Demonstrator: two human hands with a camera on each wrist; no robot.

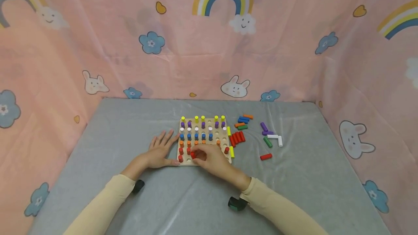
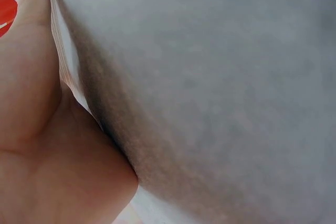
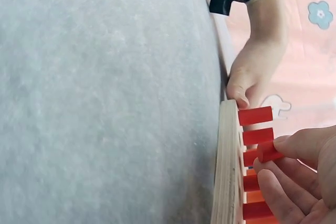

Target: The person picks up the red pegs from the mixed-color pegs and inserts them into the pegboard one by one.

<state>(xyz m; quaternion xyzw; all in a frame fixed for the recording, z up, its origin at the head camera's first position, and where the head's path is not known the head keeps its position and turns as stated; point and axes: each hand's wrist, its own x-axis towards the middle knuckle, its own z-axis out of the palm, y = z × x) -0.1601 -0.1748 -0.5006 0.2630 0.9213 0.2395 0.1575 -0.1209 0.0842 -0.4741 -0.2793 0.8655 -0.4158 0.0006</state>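
Note:
A wooden pegboard (image 1: 183, 164) stands on the table with rows of yellow, purple, white, blue, orange and red pegs upright in its holes. My right hand (image 1: 212, 160) pinches a red peg (image 3: 270, 151) between thumb and fingertips, over the front rows. In the right wrist view, that peg overlaps the red pegs standing in the board. My left hand (image 1: 160, 151) lies flat with fingers spread at the board's left side, its thumb on the front left corner by a red peg (image 1: 180, 159). The right hand covers part of the front rows in the head view.
Loose red pegs (image 1: 237, 138) lie in a group right of the board, with yellow pegs (image 1: 232, 152) along its edge. Blue, orange and green pegs lie behind them. Farther right are purple, white and green pegs and one red peg (image 1: 266, 157). A pink curtain (image 1: 183, 68) surrounds the grey table.

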